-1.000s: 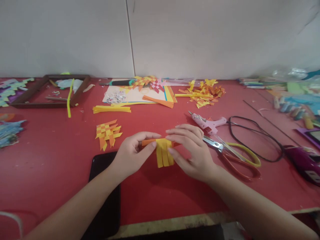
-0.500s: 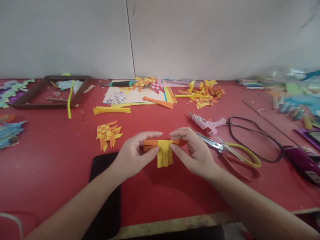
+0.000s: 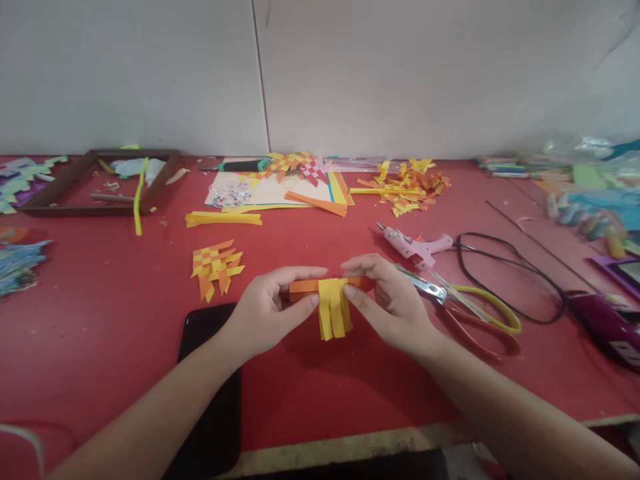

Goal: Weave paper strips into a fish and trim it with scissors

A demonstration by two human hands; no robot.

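Both of my hands hold a small bundle of paper strips (image 3: pixel 333 303) just above the red table (image 3: pixel 100 320). Folded orange strips run sideways and three yellow strips hang down over them. My left hand (image 3: pixel 267 307) pinches the left end of the orange strips between thumb and fingers. My right hand (image 3: pixel 387 300) pinches the right end, its thumb against the yellow strips. A finished yellow-and-orange woven piece (image 3: pixel 216 265) lies to the left of my left hand.
Scissors (image 3: pixel 460 303) and a pink glue gun (image 3: pixel 415 245) with a black cord lie right of my right hand. A black tablet (image 3: pixel 213 393) lies near the front edge. Loose yellow strips (image 3: pixel 223 218), paper scraps (image 3: pixel 407 183) and a brown frame (image 3: pixel 100 180) sit farther back.
My right hand's fingers curled from lying over the strips to a pinch on the right end. The yellow strips shifted slightly and hang a little lower.
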